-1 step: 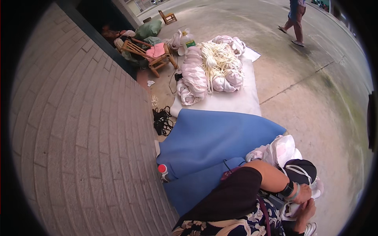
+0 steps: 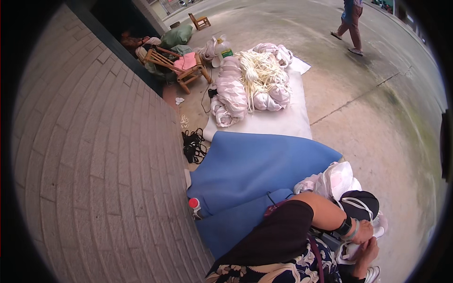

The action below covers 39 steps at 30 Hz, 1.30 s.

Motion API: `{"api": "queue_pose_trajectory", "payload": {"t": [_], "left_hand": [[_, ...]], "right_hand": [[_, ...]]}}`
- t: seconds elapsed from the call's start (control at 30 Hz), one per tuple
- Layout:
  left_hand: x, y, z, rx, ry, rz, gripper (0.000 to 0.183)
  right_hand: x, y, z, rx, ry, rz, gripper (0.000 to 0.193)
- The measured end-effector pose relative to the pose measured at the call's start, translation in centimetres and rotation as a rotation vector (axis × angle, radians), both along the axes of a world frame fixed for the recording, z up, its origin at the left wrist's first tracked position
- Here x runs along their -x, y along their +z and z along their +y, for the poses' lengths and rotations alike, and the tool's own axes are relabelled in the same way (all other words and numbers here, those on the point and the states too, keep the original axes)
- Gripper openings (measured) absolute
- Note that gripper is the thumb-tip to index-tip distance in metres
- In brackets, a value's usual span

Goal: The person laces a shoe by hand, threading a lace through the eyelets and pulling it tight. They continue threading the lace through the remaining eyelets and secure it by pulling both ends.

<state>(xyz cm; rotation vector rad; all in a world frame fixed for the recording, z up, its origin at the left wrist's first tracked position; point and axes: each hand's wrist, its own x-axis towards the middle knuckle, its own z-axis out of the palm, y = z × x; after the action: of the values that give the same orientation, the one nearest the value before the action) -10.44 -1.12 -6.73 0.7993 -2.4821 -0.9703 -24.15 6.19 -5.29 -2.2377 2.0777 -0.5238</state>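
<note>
Both of this person's hands meet low on the right, tips together: the bare left hand (image 2: 362, 231), with a black band and a pale bracelet at the wrist, just above the bare right hand (image 2: 367, 257). The fingers of each are curled in, thumb near forefinger, with little gap showing; from here I can't tell whether they pinch anything. A small white, soft-looking piece (image 2: 379, 231) sits right at the left fingertips, on their outer side, perhaps touching. A crumpled white cloth (image 2: 347, 253) lies just beneath and inward of the hands.

I'd judge the handwork at those fingertips to be partway through, since both hands are busy close together; no finished piece can be picked out near them. Just beyond the left hand is a black, rounded item with a white strap across it (image 2: 370, 200), and past that a bulging white-and-pink cloth bundle (image 2: 337, 179).

Farther off, past a smooth blue sheet (image 2: 264, 160), a big tangle of cream-coloured strips (image 2: 259, 70) rests among plump pink-and-white cloth rolls (image 2: 231, 89) on a white sheet (image 2: 283, 125). How much of that heap is done or waiting, I can't say.
</note>
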Motion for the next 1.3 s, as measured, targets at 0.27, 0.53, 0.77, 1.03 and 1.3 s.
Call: {"api": "queue_pose_trajectory", "payload": {"t": [0.27,0.53,0.77,1.03,1.3], "left_hand": [[0.0,-0.9,0.1,0.111,0.083,0.19,0.019],[-0.4,-0.9,0.0,-0.008,0.082,0.093,0.023],[-0.7,-0.4,0.4,0.005,0.027,-0.023,0.027],[-0.7,0.1,1.6,-0.01,0.012,-0.063,0.025],[0.8,-0.7,0.2,-0.207,0.427,0.294,0.011]], "right_hand": [[-0.2,-0.7,-0.6,-0.094,-0.059,0.111,0.017],[-1.7,0.2,-0.5,-0.035,-0.007,0.246,0.013],[0.7,2.8,6.1,0.048,0.008,0.082,0.016],[17.8,-5.8,28.6,-0.514,-0.573,0.62,0.039],[8.6,0.4,19.8,-0.473,-0.498,-0.108,0.04]]}}
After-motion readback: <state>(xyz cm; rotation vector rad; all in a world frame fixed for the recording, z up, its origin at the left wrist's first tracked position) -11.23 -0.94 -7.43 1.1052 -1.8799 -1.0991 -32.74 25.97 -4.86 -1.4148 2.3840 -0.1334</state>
